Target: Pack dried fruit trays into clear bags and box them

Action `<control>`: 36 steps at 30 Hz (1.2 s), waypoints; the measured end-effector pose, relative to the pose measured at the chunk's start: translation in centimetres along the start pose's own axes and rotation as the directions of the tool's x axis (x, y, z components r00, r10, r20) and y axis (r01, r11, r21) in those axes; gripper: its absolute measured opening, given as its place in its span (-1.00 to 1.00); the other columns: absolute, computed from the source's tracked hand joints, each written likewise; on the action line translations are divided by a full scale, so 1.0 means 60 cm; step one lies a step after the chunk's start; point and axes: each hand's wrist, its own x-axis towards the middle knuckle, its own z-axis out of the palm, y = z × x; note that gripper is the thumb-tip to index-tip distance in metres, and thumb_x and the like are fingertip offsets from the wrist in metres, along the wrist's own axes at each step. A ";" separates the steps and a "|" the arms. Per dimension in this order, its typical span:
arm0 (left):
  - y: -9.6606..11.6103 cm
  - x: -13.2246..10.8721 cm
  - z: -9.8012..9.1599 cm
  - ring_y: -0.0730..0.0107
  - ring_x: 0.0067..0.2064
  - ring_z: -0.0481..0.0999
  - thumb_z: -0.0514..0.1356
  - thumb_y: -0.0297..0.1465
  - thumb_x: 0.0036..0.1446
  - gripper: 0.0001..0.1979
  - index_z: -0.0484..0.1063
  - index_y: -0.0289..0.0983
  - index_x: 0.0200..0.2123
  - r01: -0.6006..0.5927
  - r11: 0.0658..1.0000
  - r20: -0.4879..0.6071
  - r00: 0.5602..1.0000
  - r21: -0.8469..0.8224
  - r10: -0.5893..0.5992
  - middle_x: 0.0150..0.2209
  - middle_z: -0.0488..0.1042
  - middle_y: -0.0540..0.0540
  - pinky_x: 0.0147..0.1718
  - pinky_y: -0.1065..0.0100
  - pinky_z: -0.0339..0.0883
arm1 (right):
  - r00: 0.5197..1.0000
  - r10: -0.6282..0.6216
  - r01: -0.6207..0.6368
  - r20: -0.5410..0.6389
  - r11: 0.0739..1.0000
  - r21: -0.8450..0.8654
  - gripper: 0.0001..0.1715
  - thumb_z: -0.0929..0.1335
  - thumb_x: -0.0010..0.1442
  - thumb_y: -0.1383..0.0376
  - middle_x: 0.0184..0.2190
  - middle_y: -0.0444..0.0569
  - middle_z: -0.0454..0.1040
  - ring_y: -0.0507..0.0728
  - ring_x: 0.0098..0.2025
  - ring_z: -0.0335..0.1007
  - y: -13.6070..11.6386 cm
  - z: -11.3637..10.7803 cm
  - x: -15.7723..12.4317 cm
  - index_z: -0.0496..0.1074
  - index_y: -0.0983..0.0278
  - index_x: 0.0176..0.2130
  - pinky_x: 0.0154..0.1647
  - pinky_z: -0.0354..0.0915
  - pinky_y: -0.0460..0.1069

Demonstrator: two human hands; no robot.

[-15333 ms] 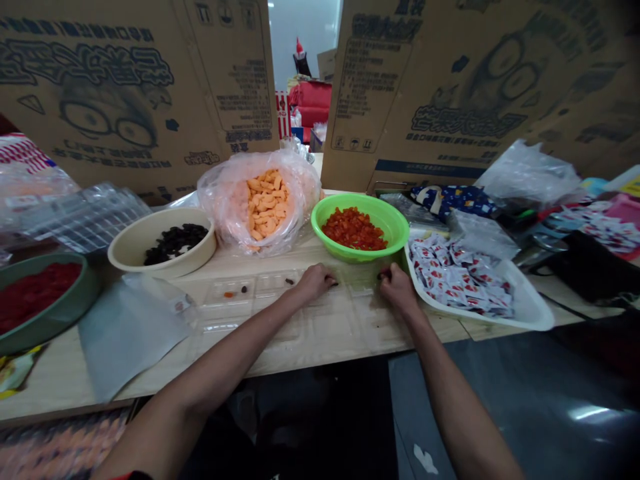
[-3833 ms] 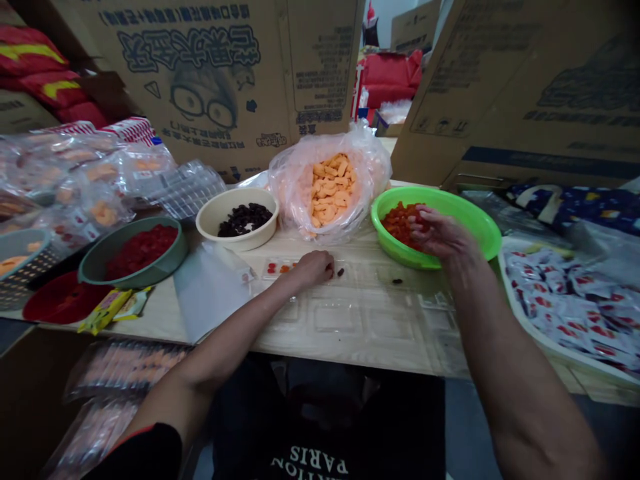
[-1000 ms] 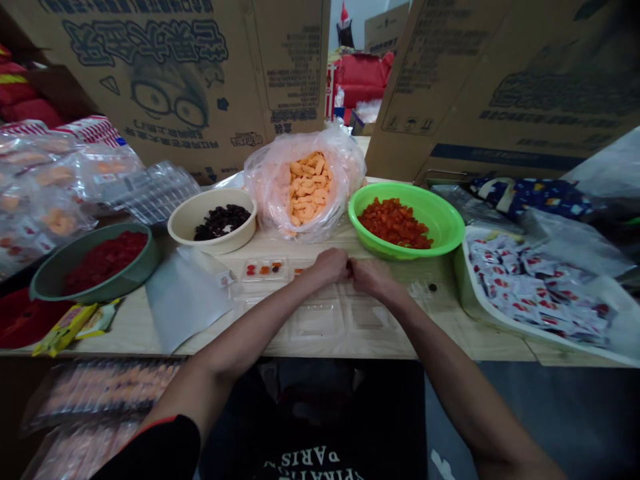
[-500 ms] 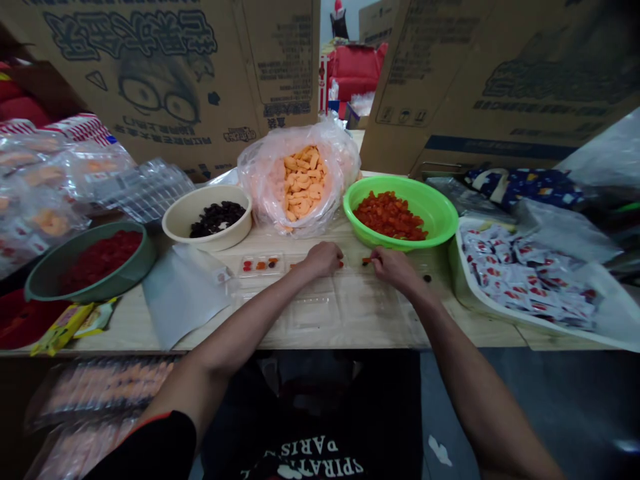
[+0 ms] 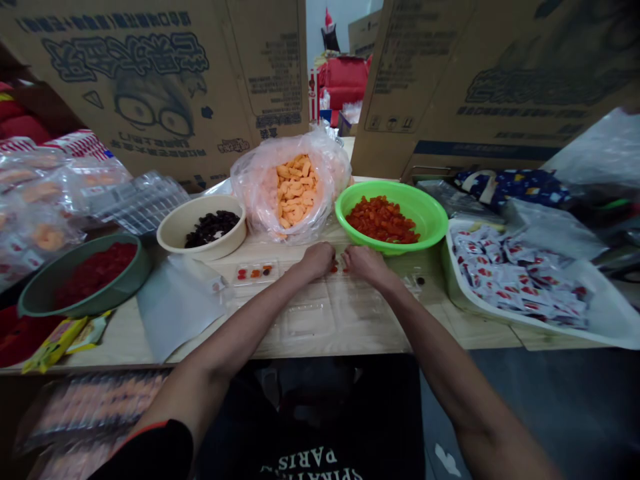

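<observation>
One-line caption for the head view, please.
Left hand and right hand close together on a clear tray in front of a green bowl.

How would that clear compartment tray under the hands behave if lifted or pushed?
The clear tray looks thin and see-through, so it is probably light and would bend if lifted by one edge. It lies flat on the wooden table, so a push would likely slide it. The few loose pieces in its pockets might jump out.

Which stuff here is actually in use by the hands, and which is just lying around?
In use: left hand, right hand, clear compartment tray, red pieces between them, green bowl, cream bowl, bag of orange pieces.
Lying about: cardboard boxes, sachet tray, yellow wrapper, white pouch.
</observation>
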 end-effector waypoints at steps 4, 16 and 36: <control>-0.009 -0.005 0.001 0.17 -0.15 0.59 0.16 -0.46 0.18 -0.79 0.62 -0.33 -0.23 -0.036 0.999 -0.024 0.999 -0.028 0.035 -0.23 0.62 -0.23 -0.16 0.31 0.40 | 1.000 -0.013 0.014 -0.020 0.998 0.054 -0.56 0.15 0.39 0.33 -0.05 0.18 0.59 0.20 -0.03 0.52 0.018 -0.002 -0.011 0.56 0.34 -0.04 -0.01 0.30 -0.02; 0.033 0.013 0.021 0.16 -0.14 0.56 0.19 -0.48 0.12 -0.82 0.63 -0.32 -0.30 -0.176 0.981 -0.088 0.982 -0.080 0.169 -0.19 0.57 -0.24 -0.09 0.26 0.41 | 0.989 0.139 -0.124 -0.059 0.969 0.214 -0.61 0.24 0.25 0.46 -0.08 0.12 0.61 0.20 -0.06 0.54 0.073 0.014 -0.100 0.58 0.32 -0.07 -0.07 0.29 -0.04; 0.050 -0.034 0.074 0.23 -0.10 0.51 0.05 -0.33 0.36 -0.69 0.51 -0.24 0.04 -0.323 0.945 -0.175 0.935 -0.058 0.308 -0.11 0.50 -0.20 -0.01 0.22 0.38 | 0.958 0.277 -0.196 -0.071 0.816 0.544 -0.60 0.23 0.02 0.38 -0.41 0.01 0.55 0.12 -0.36 0.39 0.132 0.021 -0.135 0.59 0.30 -0.24 -0.29 0.25 -0.03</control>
